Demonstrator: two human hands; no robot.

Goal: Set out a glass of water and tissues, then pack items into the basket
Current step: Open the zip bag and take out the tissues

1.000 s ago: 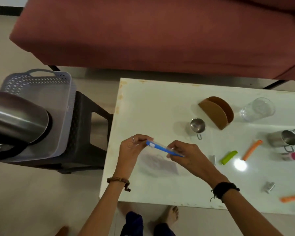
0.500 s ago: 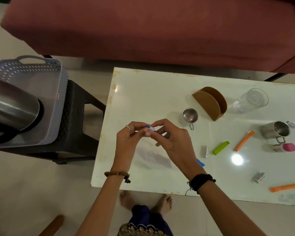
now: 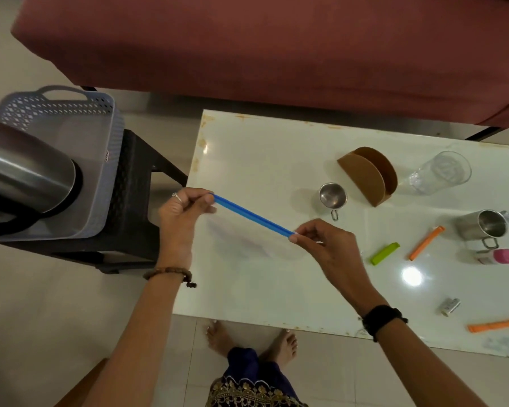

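Over the white table (image 3: pixel 276 289), the left hand (image 3: pixel 180 218) and right hand (image 3: pixel 326 248) each pinch an end of a clear zip bag (image 3: pixel 252 215); it looks light, limp and slippery, best held by its stiff blue strip.

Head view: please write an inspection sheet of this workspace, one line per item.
Surface: glossy white table, lamp glare.
Job's things: grey perforated plastic basket on dark stool, steel vessel inside; clear drinking glass lying on its side; brown tissue holder, no tissues visible.
Clutter: two steel cups, green clip, orange clips, pink-capped bottle.
Grippers: left hand and right hand pinch a blue strip by its ends.
Cables: nothing seen.
Surroundings: red sofa, tiled floor.
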